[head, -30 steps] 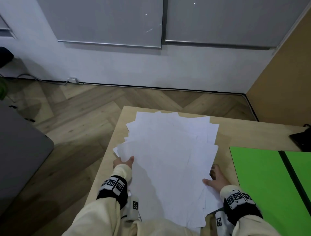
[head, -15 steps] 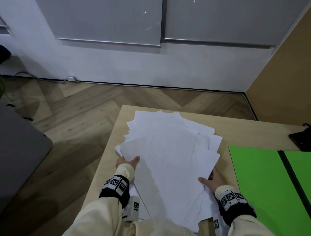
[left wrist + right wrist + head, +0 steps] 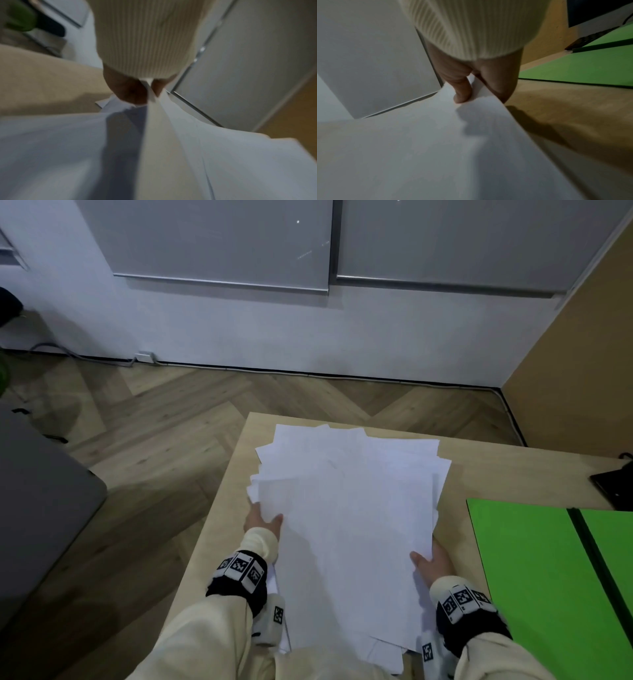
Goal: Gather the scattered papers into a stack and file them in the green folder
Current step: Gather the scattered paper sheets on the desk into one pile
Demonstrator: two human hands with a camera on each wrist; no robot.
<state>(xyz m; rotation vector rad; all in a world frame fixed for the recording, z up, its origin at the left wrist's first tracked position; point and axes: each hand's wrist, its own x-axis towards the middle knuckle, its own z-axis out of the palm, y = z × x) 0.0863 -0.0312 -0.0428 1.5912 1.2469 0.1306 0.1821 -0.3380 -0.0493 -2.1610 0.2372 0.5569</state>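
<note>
A loose pile of white papers point(image 3: 349, 508) lies fanned on the wooden table point(image 3: 507, 470), edges uneven. My left hand point(image 3: 262, 520) pinches the pile's left edge, thumb on top and fingers underneath; the left wrist view shows the papers point(image 3: 154, 148) caught between thumb and fingers of that hand point(image 3: 137, 92). My right hand point(image 3: 431, 563) pinches the right edge the same way, with the thumb on top of the papers point(image 3: 436, 148) in the right wrist view point(image 3: 471, 89). The green folder point(image 3: 548, 577) lies open flat to the right, also seen as the folder point(image 3: 582, 67).
A black device point(image 3: 613, 484) sits at the table's far right edge. The table's left edge point(image 3: 219, 508) drops to a wooden floor, with a dark grey seat point(image 3: 41, 508) further left. A white wall and cabinets stand behind.
Both hands have pushed inward, so the fan of papers is narrower and more overlapped. The right hand slid a little forward along the right edge.
</note>
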